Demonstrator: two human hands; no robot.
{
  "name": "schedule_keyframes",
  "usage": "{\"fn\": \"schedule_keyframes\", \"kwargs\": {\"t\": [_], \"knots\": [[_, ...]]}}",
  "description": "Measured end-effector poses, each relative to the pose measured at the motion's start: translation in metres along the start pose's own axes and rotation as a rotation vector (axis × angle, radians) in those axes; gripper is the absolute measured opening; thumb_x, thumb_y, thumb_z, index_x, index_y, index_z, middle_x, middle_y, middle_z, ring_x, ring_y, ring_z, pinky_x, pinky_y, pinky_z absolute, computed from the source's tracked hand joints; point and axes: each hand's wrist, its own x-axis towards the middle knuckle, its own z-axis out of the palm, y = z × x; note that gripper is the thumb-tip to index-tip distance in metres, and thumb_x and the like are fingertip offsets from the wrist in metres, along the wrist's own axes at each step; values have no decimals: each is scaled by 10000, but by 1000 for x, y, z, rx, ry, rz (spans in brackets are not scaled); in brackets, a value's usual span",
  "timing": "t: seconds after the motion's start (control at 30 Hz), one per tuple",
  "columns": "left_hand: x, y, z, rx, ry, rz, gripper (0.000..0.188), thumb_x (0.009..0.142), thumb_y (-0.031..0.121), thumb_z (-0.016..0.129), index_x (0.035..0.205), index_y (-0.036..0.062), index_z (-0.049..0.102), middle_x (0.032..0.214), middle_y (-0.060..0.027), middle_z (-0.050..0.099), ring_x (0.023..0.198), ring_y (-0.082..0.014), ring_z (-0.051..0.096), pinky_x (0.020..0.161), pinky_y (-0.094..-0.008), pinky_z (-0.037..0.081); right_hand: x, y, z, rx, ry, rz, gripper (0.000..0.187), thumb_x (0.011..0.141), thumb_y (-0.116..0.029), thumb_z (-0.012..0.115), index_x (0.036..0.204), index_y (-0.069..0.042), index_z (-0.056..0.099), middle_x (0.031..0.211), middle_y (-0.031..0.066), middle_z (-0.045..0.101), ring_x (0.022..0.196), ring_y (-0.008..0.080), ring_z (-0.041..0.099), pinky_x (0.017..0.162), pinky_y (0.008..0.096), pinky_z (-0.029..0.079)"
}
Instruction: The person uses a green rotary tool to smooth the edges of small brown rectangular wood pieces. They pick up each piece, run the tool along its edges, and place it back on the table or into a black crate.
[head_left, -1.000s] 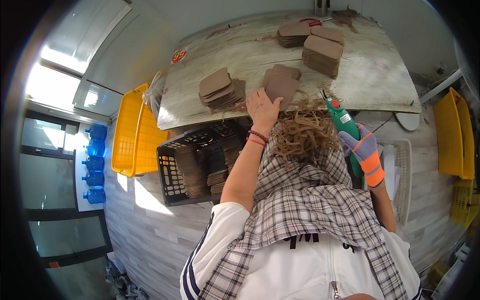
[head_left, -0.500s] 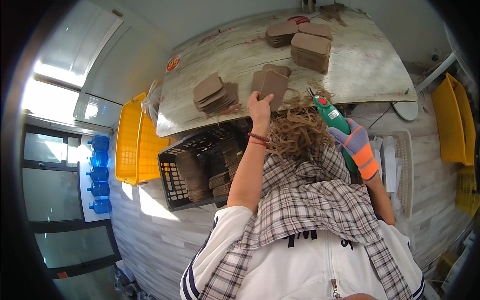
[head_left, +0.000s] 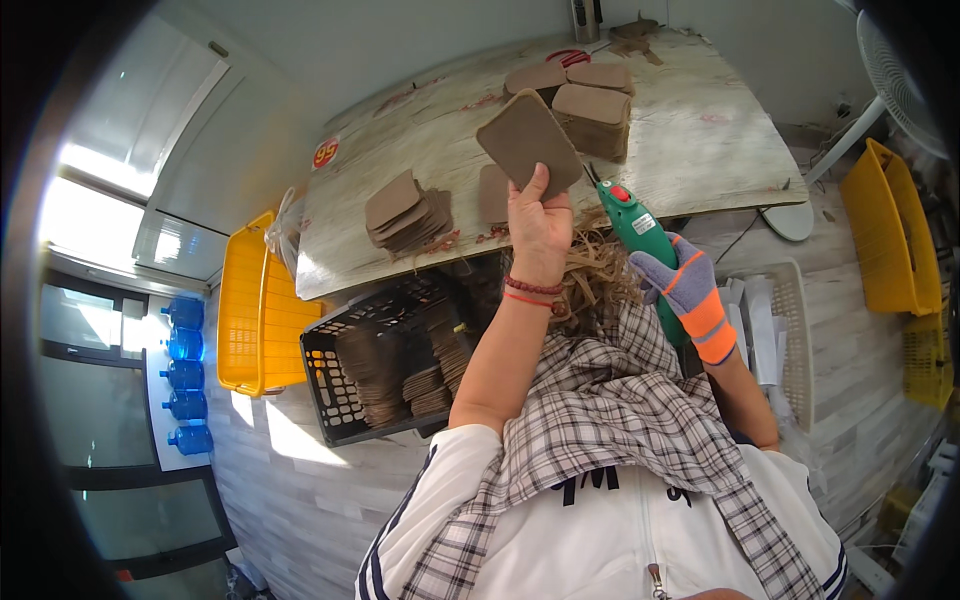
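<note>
My bare left hand (head_left: 540, 230) grips one flat brown pad (head_left: 528, 140) with rounded corners, thumb on top, raised above the table's near edge. In my right hand (head_left: 692, 300), which wears a grey and orange glove, is a pair of green electric scissors (head_left: 638, 222) with a red button; the dark blades point up beside the held pad. Below the blades, curly brown offcut strips (head_left: 590, 272) are heaped at my plaid-covered lap. Another brown pad (head_left: 493, 194) lies on the table, partly hidden behind my left hand.
On the worn table (head_left: 690, 130) stand a fanned stack of pads (head_left: 405, 215) at left and several neat stacks (head_left: 592, 115) farther back. Below it, a black crate (head_left: 330, 395) holds more pads. A yellow basket (head_left: 240, 330) stands at left, a white basket (head_left: 800, 340) at right.
My left hand has lifted a pad off the table and turned it up toward the blades. The scissors remain in my right hand. The whole view has shifted slightly.
</note>
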Motion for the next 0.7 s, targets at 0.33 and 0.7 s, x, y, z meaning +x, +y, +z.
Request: {"fn": "schedule_keyframes", "kwargs": {"t": [0.33, 0.7], "knots": [[-8, -23, -5, 22, 18, -82, 360, 841, -86, 576, 1162, 59, 505, 1127, -77, 587, 1028, -226, 582, 926, -349, 493, -3, -6, -7, 64, 27, 6, 391, 786, -218, 754, 1042, 10, 567, 707, 11, 602, 529, 57, 538, 467, 208, 439], [-38, -31, -14, 237, -28, -195, 350, 868, -75, 539, 1194, 36, 475, 1166, -97, 567, 1061, -236, 571, 948, -381, 482, 5, -13, -16, 71, 77, -12, 367, 778, -224, 760, 999, 8, 582, 699, 20, 611, 492, 61, 533, 443, 206, 425]]}}
